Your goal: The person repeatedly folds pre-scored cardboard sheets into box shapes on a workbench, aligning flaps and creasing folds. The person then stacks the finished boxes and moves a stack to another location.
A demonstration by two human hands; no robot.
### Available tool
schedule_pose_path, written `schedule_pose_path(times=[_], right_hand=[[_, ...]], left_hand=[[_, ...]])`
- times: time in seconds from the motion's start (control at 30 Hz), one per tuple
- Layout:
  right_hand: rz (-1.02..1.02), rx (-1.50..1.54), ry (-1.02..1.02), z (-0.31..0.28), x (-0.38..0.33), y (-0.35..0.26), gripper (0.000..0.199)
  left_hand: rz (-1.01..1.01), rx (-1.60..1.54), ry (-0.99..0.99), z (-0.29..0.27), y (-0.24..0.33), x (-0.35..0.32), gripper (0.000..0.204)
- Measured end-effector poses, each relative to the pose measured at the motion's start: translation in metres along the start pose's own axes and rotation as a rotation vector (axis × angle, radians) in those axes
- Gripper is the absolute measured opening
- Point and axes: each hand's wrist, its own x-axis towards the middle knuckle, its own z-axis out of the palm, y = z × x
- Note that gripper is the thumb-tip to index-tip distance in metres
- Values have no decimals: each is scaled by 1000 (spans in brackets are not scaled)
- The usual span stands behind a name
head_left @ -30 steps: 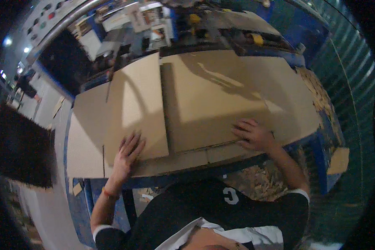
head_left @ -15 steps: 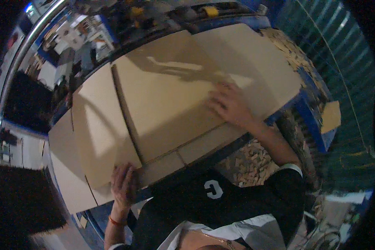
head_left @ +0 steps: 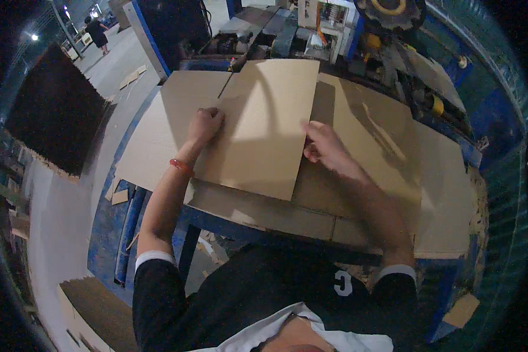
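Note:
A tan cardboard sheet [head_left: 264,129] is held between my two hands above other sheets, its right edge raised over a dark shadow. My left hand [head_left: 207,125] is closed at its left edge, fingers curled. My right hand [head_left: 324,145] closes on the right edge, with the thumb side against the board. Under it to the right lies a larger tan cardboard sheet [head_left: 364,188]. Another sheet [head_left: 164,126] lies at the left, beneath my left forearm, and one more [head_left: 443,188] at the far right. Narrow board strips [head_left: 252,205] show along the near side.
The sheets lie on a blue metal table [head_left: 258,232]. Behind it stands machinery [head_left: 311,35] with dark rollers. Small board offcuts [head_left: 119,196] rest at the table's left end. A stack of dark-sided board [head_left: 56,111] stands at the left, and a person [head_left: 96,35] is far off.
My view has swung left. My right hand has left the large sheet and now grips the narrower sheet's right edge. My left hand has moved from its near corner up its left edge.

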Motion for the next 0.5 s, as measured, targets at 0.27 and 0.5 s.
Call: schedule_pose_path(times=[0.27, 0.5], right_hand=[[21, -261, 147, 6, 23, 45, 26], [34, -483, 189, 6, 36, 44, 29]], left_hand=[[-109, 63, 23, 7, 17, 9, 47], [-37, 234, 85, 38, 5, 22, 48]])
